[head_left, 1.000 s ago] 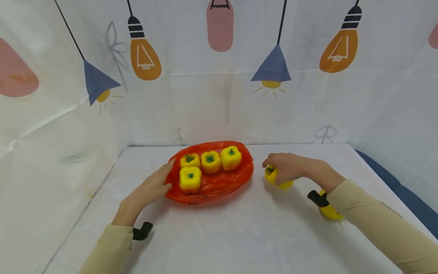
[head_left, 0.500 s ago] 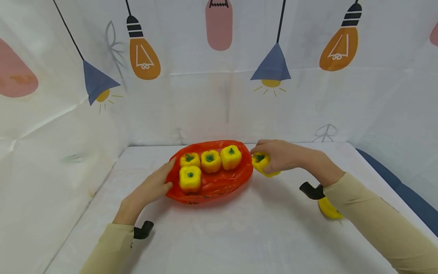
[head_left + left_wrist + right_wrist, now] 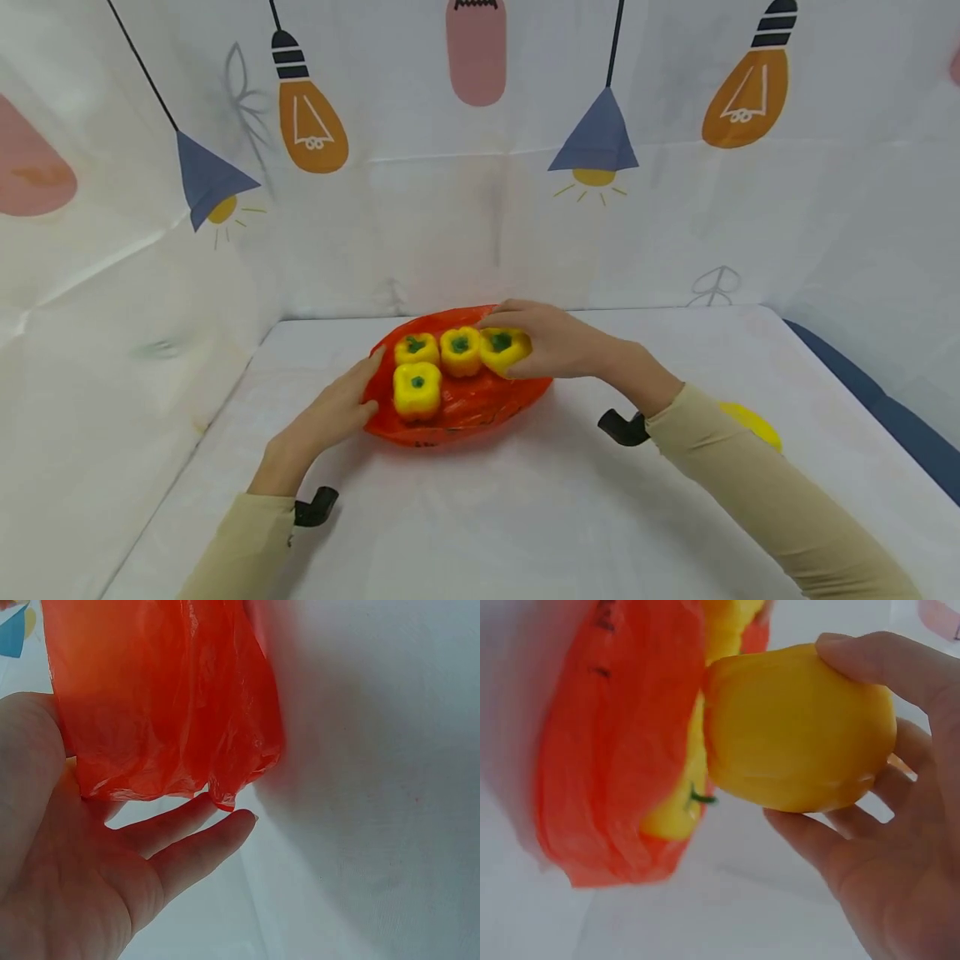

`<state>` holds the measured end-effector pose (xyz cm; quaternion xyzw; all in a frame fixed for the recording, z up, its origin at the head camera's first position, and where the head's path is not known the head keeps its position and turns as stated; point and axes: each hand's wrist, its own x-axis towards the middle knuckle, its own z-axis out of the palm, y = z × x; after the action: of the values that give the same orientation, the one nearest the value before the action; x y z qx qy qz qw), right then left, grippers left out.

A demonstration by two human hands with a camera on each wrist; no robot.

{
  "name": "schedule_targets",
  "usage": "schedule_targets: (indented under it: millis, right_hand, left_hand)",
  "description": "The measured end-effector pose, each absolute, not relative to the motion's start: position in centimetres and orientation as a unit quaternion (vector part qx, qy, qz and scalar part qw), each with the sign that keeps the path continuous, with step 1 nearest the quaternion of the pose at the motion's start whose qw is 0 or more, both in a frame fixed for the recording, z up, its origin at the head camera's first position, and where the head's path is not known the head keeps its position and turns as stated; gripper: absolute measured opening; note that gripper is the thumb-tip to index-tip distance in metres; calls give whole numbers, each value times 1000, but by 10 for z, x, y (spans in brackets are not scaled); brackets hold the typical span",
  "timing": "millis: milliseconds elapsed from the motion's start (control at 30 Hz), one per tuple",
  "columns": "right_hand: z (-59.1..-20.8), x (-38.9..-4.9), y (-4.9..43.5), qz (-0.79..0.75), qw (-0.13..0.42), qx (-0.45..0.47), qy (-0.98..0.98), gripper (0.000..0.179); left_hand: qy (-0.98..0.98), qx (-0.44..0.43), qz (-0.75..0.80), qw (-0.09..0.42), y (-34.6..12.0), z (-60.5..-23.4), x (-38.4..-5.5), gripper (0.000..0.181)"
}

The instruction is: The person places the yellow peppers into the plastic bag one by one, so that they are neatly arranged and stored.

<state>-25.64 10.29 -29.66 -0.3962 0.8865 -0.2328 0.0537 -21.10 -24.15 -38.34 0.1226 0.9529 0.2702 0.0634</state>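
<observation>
A red plastic bag [image 3: 480,404] lies spread on the white table [image 3: 487,517], with yellow bell peppers on it: two in the back row [image 3: 416,348] [image 3: 461,352] and one in front [image 3: 417,390]. My right hand [image 3: 525,337] grips another yellow pepper [image 3: 502,350] just above the bag's back right part. The right wrist view shows this pepper [image 3: 799,727] held between thumb and fingers [image 3: 810,832], beside the bag [image 3: 607,750]. My left hand [image 3: 352,396] rests with straight fingers against the bag's left edge; in the left wrist view its open palm [image 3: 82,877] lies under the bag's rim [image 3: 165,697].
One more yellow pepper [image 3: 750,421] lies on the table at the right, partly behind my right forearm. White printed cloth walls [image 3: 480,208] close in the back and both sides. A dark blue edge [image 3: 870,392] shows past the table's right side.
My right hand has lifted a yellow pepper from the table at the right and carried it left, over the red bag. The left hand has stayed at the bag's edge.
</observation>
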Motion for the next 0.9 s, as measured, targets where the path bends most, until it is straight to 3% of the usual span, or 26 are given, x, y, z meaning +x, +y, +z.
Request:
schedule_targets:
  millis: [633,900]
  right_hand:
    - [-369,-251,54,-238,40,-400,884,59]
    - [-384,-247,51,-200,-3,-379,904,53]
  left_hand:
    - [957,119,256,62,-239,-382,-210,77]
    - [958,128,250,53,-242,-381,-207,75]
